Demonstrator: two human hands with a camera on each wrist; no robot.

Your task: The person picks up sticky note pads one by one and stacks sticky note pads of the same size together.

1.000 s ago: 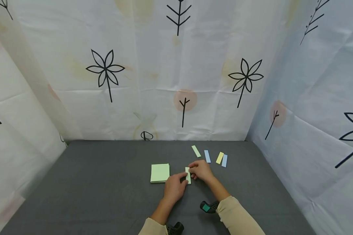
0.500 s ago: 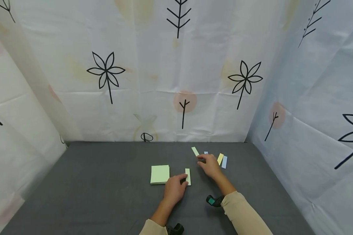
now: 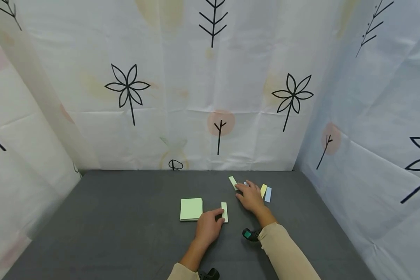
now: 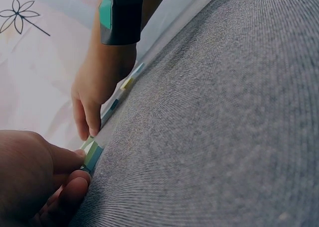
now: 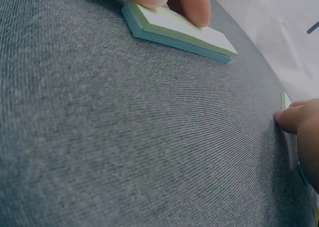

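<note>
Green narrow pad pinched by left hand | right hand flat, fingers straight, on blue strip

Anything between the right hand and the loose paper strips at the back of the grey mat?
Nothing visible: the right hand already lies over the blue paper strip, fingertips by the pale green strip.

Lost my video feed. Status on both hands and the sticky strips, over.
Left hand pinches narrow strip pad. Right hand flat over loose strips, fingertip at green strip. Square pad left, untouched. Nothing in the way.
</note>
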